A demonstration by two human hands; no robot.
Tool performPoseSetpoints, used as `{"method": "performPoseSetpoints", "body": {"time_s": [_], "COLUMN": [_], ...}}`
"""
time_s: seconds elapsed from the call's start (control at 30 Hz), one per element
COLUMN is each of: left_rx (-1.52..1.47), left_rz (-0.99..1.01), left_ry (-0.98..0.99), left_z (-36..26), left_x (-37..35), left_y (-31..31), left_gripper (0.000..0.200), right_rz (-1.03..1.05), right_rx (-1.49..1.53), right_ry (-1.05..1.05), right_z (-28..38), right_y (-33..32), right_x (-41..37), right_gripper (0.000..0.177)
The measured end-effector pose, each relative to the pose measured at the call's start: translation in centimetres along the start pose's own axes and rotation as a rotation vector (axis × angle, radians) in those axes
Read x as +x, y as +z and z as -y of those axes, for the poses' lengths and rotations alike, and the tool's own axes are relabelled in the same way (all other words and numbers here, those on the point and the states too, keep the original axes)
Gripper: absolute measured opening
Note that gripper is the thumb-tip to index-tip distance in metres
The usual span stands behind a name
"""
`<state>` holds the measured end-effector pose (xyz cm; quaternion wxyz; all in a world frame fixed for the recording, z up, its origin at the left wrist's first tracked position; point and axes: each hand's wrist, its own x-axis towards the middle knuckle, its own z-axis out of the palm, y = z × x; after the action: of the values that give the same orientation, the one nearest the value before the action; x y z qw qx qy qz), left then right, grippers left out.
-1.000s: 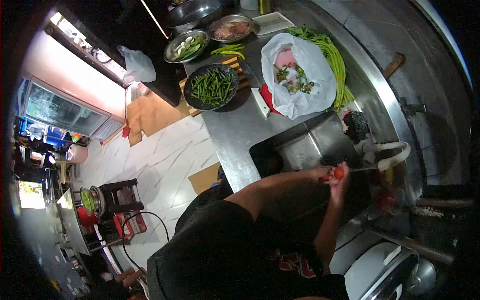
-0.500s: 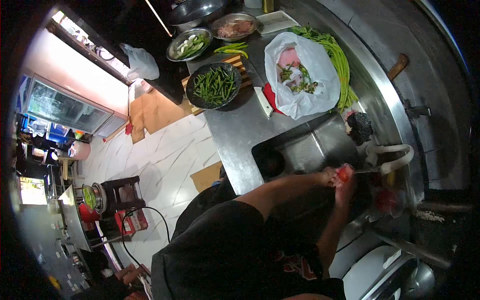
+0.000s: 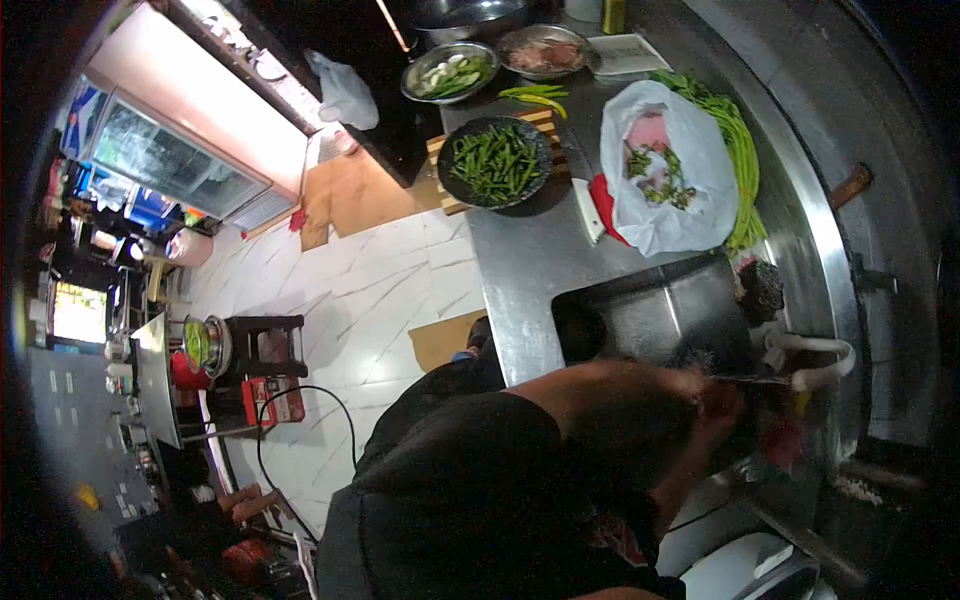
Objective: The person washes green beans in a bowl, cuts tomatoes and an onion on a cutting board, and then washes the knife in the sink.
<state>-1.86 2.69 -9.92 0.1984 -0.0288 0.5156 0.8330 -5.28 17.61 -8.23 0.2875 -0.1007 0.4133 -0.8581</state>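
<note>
Over the near side of the metal sink [image 3: 680, 310], both hands are close together in the thin water stream from the white tap [image 3: 828, 372]. My left hand [image 3: 688, 384] is blurred by motion, and its fingers cannot be made out. My right hand [image 3: 722, 415] is beside it, bent round a small, blurred dark-red item [image 3: 714, 398]. Water splashes around the fingers. A dark scouring pad [image 3: 762, 288] lies at the sink's far corner, near the tap.
Up the counter are a white bag [image 3: 665, 220] with scraps, leafy stalks [image 3: 742, 165], a white-handled knife [image 3: 588, 210], a bowl of cut green beans [image 3: 495, 165] on a striped board, green chillies [image 3: 535, 97], and a bowl of meat [image 3: 545, 55]. Another person's hand [image 3: 245, 503] shows lower left.
The view has shifted, so the counter and sink appear farther right and slightly lower. The hands remain together at the water but are more blurred, and the bright red item looks darker and less distinct.
</note>
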Motion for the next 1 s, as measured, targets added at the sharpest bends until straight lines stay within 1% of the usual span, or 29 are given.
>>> {"method": "performPoseSetpoints", "body": {"time_s": [0.07,0.13,0.17,0.2,0.23,0.27,0.3,0.33,0.4,0.43,0.47,0.53,0.57,0.6,0.63,0.7,0.73,0.8,0.83,0.9,0.93,1.0], "left_rx": [0.0,0.081,0.15,0.213,0.272,0.329,0.373,0.441,0.574,0.639,0.29,-0.05,-0.099,-0.148,-0.148,-0.203,-0.23,-0.278,-0.306,-0.309,-0.301,-0.254], "left_rz": [-0.207,-0.492,-0.626,-0.757,-0.857,-0.933,-0.991,-0.973,-0.935,-0.915,-0.906,-0.892,-0.863,-0.83,-0.831,-0.834,-0.832,-0.824,-0.8,-0.698,-0.627,-0.468], "left_ry": [0.042,0.048,0.043,0.031,0.013,-0.004,-0.024,-0.052,-0.112,-0.142,-0.172,-0.194,-0.233,-0.268,-0.266,-0.265,-0.266,-0.268,-0.256,-0.184,-0.131,-0.002], "left_z": [-0.7,-1.4,-1.7,-2.0,-2.2,-2.3,-2.8,-3.0,-3.6,-3.7,-3.9,-3.6,-3.6,-3.5,-3.4,-3.1,-2.8,-2.4,-2.3,-2.0,-1.7,-1.2], "left_x": [1.1,2.3,2.7,3.0,3.1,3.0,2.3,1.3,-1.0,-2.1,-3.2,-4.5,-4.9,-5.1,-5.2,-5.7,-5.8,-5.9,-5.7,-5.1,-4.7,-3.7], "left_y": [1.8,3.4,3.6,3.7,3.3,2.8,2.2,1.3,-0.3,-1.1,-1.7,-2.8,-3.2,-3.4,-3.5,-3.3,-3.3,-3.3,-3.2,-3.0,-2.8,-2.2], "left_gripper": [0.037,0.034,0.034,0.034,0.035,0.037,0.039,0.035,0.028,0.026,0.026,0.026,0.029,0.032,0.032,0.031,0.031,0.031,0.031,0.029,0.028,0.027], "right_rz": [0.1,-0.094,-0.102,-0.107,-0.091,0.011,0.068,0.117,-0.208,-0.195,0.115,0.444,0.345,0.246,0.248,-0.19,-0.194,-0.053,-0.057,0.034,0.026,0.304], "right_rx": [-0.149,-0.503,-0.895,-1.286,-1.277,-0.948,-0.774,-0.6,0.048,0.061,0.422,0.791,0.678,0.561,0.561,0.412,0.411,0.337,0.335,-0.705,-0.711,-1.39], "right_ry": [-0.133,-0.146,-0.191,-0.241,-0.237,-0.156,-0.117,-0.071,0.079,0.093,0.466,0.834,0.699,0.561,0.562,0.446,0.441,0.464,0.456,-0.216,-0.219,-0.613], "right_z": [0.1,2.5,3.0,2.9,1.9,0.3,-0.8,-1.8,-3.4,-3.5,-3.0,-3.9,-4.4,-4.7,-5.0,-5.4,-5.3,-4.7,-5.0,-5.9,-5.2,-3.3], "right_y": [-3.8,0.6,3.5,5.0,4.0,1.2,1.3,1.4,3.0,3.3,3.6,4.7,5.2,5.6,5.9,6.1,5.6,4.5,4.3,3.7,3.1,1.6], "right_x": [-1.2,-3.2,-3.8,-3.8,-3.0,-1.7,-1.1,-0.5,1.3,2.6,4.3,5.6,5.9,6.2,6.6,6.9,6.8,6.5,5.9,4.1,3.7,2.8], "right_gripper": [0.046,0.046,0.046,0.046,0.046,0.046,0.045,0.045,0.042,0.042,0.038,0.034,0.031,0.033,0.033,0.034,0.034,0.029,0.029,0.034,0.034,0.04]}}
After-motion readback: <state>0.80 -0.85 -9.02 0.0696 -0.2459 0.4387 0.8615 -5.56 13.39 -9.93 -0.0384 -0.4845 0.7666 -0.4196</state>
